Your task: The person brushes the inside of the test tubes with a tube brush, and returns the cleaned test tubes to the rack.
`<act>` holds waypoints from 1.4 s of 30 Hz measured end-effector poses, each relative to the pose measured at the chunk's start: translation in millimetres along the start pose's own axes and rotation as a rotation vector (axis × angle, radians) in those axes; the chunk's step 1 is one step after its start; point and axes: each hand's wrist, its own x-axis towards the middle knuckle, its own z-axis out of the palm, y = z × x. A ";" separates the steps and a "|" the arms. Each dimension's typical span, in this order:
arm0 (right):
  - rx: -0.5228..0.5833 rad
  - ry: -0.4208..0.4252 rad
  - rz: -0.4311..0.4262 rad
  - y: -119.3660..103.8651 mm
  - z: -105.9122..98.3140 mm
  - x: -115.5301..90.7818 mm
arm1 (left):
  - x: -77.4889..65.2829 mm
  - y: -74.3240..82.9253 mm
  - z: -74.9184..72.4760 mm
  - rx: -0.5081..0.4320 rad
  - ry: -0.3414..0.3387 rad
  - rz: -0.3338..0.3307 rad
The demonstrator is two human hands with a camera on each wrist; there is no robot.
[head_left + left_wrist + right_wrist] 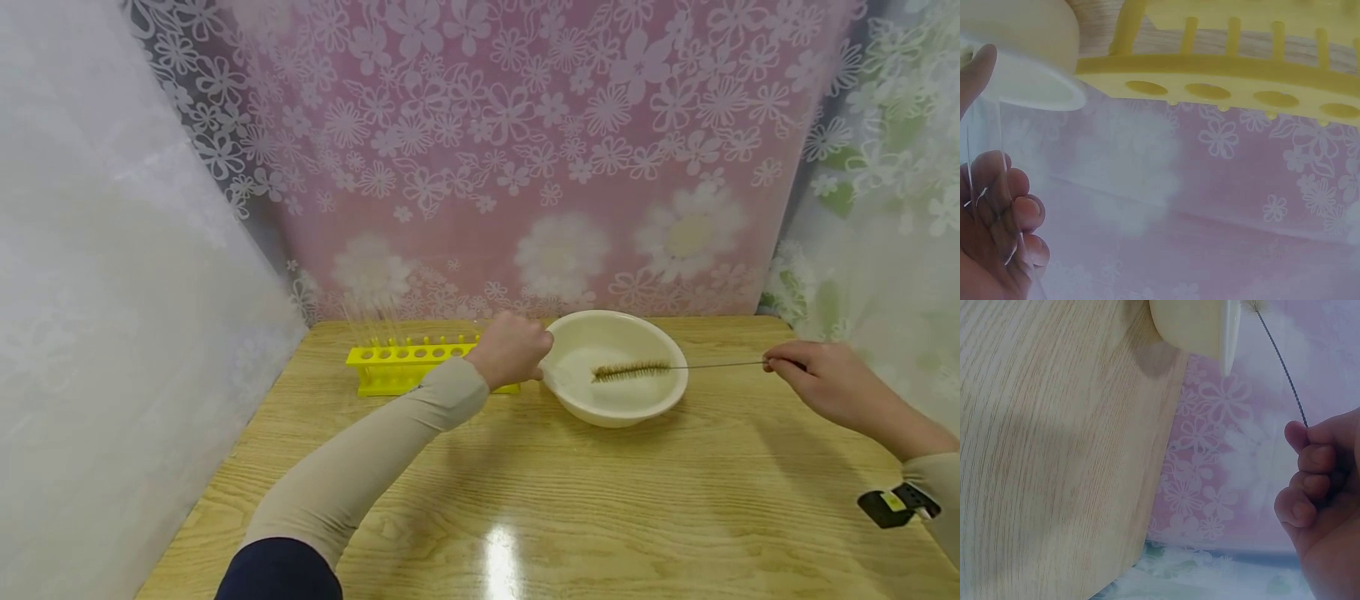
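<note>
My left hand (512,350) grips a clear glass test tube (986,128), its fingers curled round it in the left wrist view. In the head view that hand stands at the left rim of a cream basin (611,414) and hides most of the tube. My right hand (828,383), to the right of the basin, pinches the twisted wire handle of a test tube brush (632,371). The brush's brown bristles lie over the basin, pointing left. Behind my left forearm stands a yellow test tube rack (408,357), partly covered by the left hand.
Several clear test tubes (375,323) stand at the rack's left end; other holes show no tube. Rack and basin stand side by side near the back of the wooden table (600,508). A floral curtain (525,167) hangs behind, with pale sheets at both sides.
</note>
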 end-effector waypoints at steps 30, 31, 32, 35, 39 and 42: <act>-0.013 0.005 -0.003 1.4 0.2 1.2 | -15.7 -16.0 17.8 -0.678 -0.006 -0.384; -0.011 0.005 -0.003 1.7 0.3 1.1 | -17.9 -17.2 17.9 -0.746 0.012 -0.419; -0.012 0.007 -0.004 1.9 0.5 0.9 | -20.3 -18.4 17.9 -0.820 0.033 -0.454; -0.015 0.017 -0.011 2.1 1.5 0.5 | -27.6 -21.4 16.8 -1.002 0.111 -0.548; -0.015 0.029 -0.014 0.9 2.7 0.3 | -33.7 -25.5 16.6 -1.213 0.263 -0.640; 0.000 0.023 -0.006 -0.2 3.3 0.0 | -34.7 -29.2 18.4 -1.368 0.393 -0.686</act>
